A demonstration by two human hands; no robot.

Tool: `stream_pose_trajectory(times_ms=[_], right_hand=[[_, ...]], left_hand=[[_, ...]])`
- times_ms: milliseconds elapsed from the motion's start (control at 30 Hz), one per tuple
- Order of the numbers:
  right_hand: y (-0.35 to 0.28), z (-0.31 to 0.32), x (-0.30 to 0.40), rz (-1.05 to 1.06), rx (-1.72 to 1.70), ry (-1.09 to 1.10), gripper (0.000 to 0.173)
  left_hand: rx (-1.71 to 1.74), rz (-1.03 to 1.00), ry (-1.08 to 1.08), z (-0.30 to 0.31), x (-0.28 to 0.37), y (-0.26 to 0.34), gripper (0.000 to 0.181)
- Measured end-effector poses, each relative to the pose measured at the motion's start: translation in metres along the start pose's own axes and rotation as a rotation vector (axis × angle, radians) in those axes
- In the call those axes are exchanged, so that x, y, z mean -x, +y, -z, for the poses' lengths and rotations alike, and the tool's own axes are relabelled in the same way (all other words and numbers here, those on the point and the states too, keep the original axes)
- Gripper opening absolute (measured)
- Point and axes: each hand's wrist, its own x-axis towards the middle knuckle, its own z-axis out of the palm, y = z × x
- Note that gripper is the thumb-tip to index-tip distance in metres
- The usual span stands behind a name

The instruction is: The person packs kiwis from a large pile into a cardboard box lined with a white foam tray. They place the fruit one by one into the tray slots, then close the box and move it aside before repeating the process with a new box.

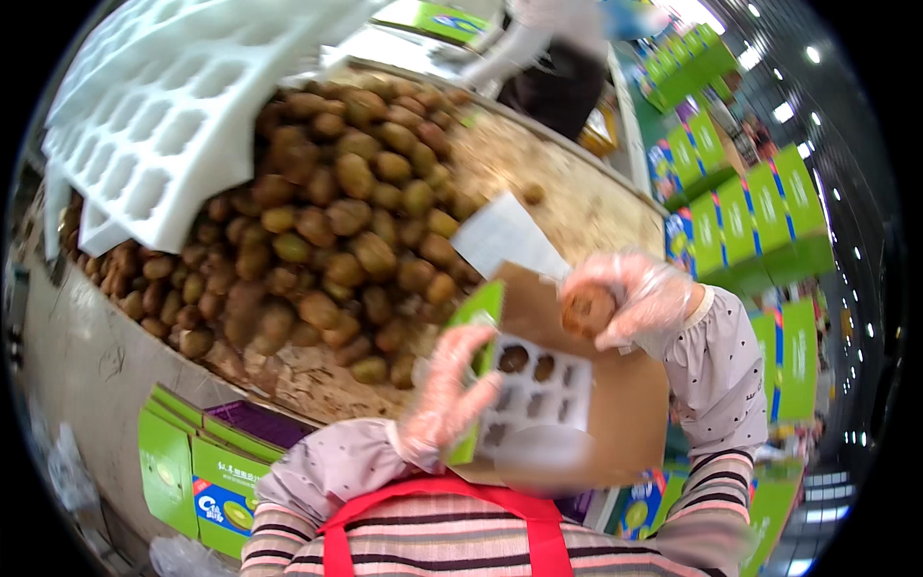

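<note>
My right hand, in a clear plastic glove, holds a brown kiwifruit above the far right side of an open cardboard box. My left hand, gloved too, is at the box's green side wall, thumb and fingers apart. Whether it grips the wall or a fruit there, I cannot tell. Inside the box lies a white molded tray with round hollows. Dark kiwifruit sit in at least two far hollows; a blurred patch covers the near part.
A large heap of kiwifruit covers the worktable. White foam trays are stacked at upper left. A white sheet lies beyond the box. Green cartons stand at right, others at lower left. A person stands across the table.
</note>
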Motion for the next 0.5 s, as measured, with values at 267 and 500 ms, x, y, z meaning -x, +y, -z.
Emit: stream_pose_trajectory(times_ms=[267,500], right_hand=[[0.217,-0.116,0.084,-0.858,0.74,0.087,0.029],[0.264,-0.125,0.088,-0.63,0.67,0.149,0.029]], left_hand=[[0.026,-0.054,-0.094,-0.008,-0.004,0.008,0.049],[-0.005,-0.029,-0.029,-0.004,0.008,0.001,0.05]])
